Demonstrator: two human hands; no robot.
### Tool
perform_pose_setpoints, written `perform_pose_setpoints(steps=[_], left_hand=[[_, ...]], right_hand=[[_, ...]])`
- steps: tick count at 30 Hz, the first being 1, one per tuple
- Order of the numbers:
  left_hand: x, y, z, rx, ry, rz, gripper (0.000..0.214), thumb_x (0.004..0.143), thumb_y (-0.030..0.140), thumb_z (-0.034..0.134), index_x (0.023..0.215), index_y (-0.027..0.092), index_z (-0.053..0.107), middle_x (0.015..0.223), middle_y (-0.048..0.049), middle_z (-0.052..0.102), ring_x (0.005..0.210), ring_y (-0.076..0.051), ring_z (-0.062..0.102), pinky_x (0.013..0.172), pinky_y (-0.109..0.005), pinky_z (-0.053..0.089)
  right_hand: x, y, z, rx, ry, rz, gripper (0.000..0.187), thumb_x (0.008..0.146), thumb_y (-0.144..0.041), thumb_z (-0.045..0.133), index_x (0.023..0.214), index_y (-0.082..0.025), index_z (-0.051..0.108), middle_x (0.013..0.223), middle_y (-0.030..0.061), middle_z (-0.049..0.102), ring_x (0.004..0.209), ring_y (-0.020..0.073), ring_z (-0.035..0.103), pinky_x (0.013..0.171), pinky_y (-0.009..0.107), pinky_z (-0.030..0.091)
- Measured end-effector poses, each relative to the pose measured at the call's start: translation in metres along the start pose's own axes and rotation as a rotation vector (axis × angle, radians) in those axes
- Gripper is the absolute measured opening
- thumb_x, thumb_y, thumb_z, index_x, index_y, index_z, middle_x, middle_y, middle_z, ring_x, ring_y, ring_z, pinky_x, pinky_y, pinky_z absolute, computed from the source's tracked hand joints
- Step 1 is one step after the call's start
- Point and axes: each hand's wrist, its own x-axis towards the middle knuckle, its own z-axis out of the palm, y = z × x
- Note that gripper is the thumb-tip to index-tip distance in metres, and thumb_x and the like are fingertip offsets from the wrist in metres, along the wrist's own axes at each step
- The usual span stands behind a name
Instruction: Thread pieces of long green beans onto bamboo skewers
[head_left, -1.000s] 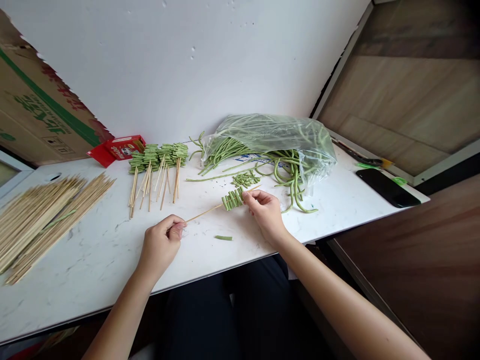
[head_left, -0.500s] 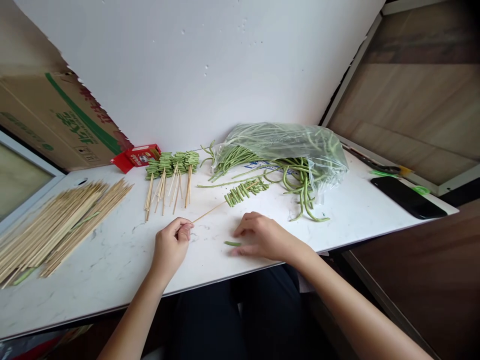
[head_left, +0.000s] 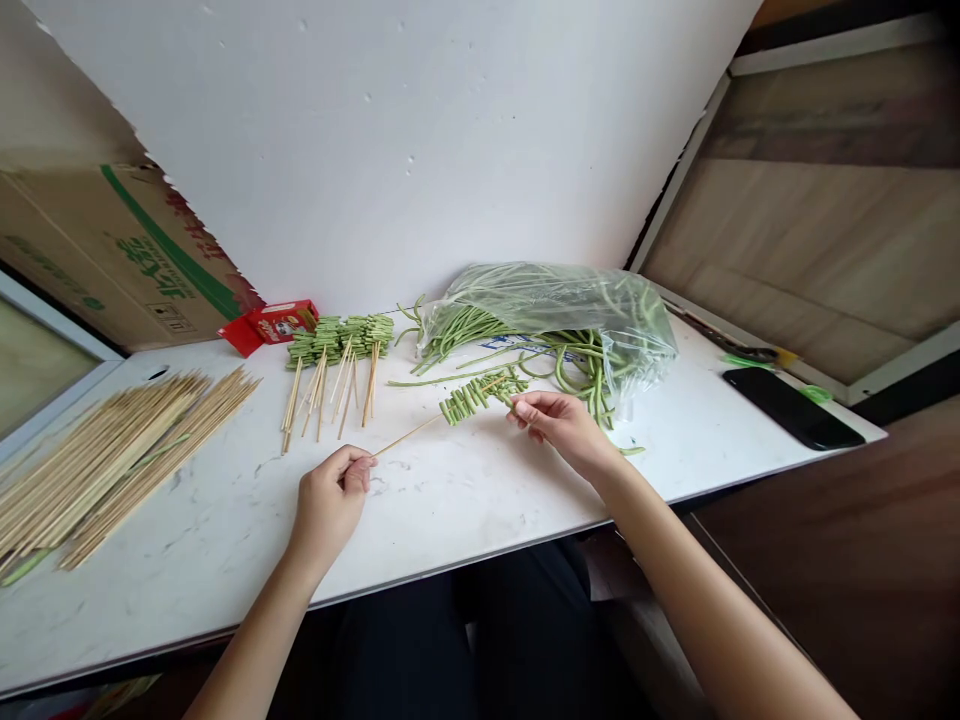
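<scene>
My left hand is closed around the bare lower end of a bamboo skewer. The skewer slants up to the right, and short cut long bean pieces sit crosswise along its upper part. At the right end of that row, my right hand pinches a bean piece between thumb and fingertips. The fingers partly cover this piece; whether the skewer's point has entered it cannot be made out. Behind the left hand lie finished bean skewers in a cluster, their bare sticks pointing toward me.
A pile of bare bamboo skewers lies at the left. Whole long beans spill from a clear plastic bag at the back. A red box stands near a cardboard box. A black phone rests at the right.
My right hand has moved up from the table to the skewer's far end, and the loose bean piece has left the tabletop. My left hand keeps its hold on the skewer.
</scene>
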Motion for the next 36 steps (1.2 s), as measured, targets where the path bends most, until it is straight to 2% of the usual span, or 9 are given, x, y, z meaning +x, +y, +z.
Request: perform_pose_setpoints(steps=[4, 11, 21, 36], left_hand=[[-0.0008, 0.0016, -0.0007, 0.008, -0.001, 0.004, 0.027, 0.097, 0.036, 0.054, 0.077, 0.021, 0.065, 0.063, 0.0009, 0.065, 0.063, -0.017, 0.065, 0.064, -0.024, 0.050], [-0.0017, 0.0053, 0.0001, 0.014, -0.028, -0.008, 0.022, 0.092, 0.033, 0.056, 0.078, 0.022, 0.067, 0.062, 0.0008, 0.064, 0.067, -0.017, 0.067, 0.062, -0.024, 0.049], [-0.0020, 0.0027, 0.0005, 0.012, -0.037, -0.015, 0.021, 0.093, 0.033, 0.057, 0.080, 0.021, 0.068, 0.063, 0.0023, 0.063, 0.061, -0.015, 0.060, 0.063, -0.024, 0.048], [-0.0025, -0.0035, 0.0013, 0.029, -0.037, -0.026, 0.021, 0.093, 0.033, 0.057, 0.080, 0.021, 0.068, 0.069, 0.0015, 0.069, 0.064, -0.015, 0.062, 0.065, -0.025, 0.047]], right_hand=[[0.0051, 0.0050, -0.0074, 0.211, 0.129, 0.041, 0.046, 0.067, -0.059, 0.094, 0.088, -0.020, 0.080, 0.091, 0.0046, 0.074, 0.073, 0.0128, 0.056, 0.057, 0.024, 0.039], [0.0047, 0.0045, -0.0065, 0.305, 0.114, 0.101, 0.042, 0.067, -0.052, 0.096, 0.093, -0.022, 0.082, 0.107, 0.0068, 0.077, 0.091, 0.0171, 0.067, 0.062, 0.023, 0.046], [0.0049, 0.0082, -0.0078, 0.301, 0.081, 0.074, 0.038, 0.072, -0.051, 0.094, 0.096, -0.023, 0.084, 0.107, 0.0063, 0.078, 0.086, 0.0154, 0.066, 0.061, 0.023, 0.045], [0.0062, 0.0091, -0.0089, 0.327, 0.111, 0.100, 0.036, 0.067, -0.046, 0.099, 0.092, -0.026, 0.085, 0.103, 0.0040, 0.078, 0.086, 0.0153, 0.064, 0.062, 0.025, 0.044]])
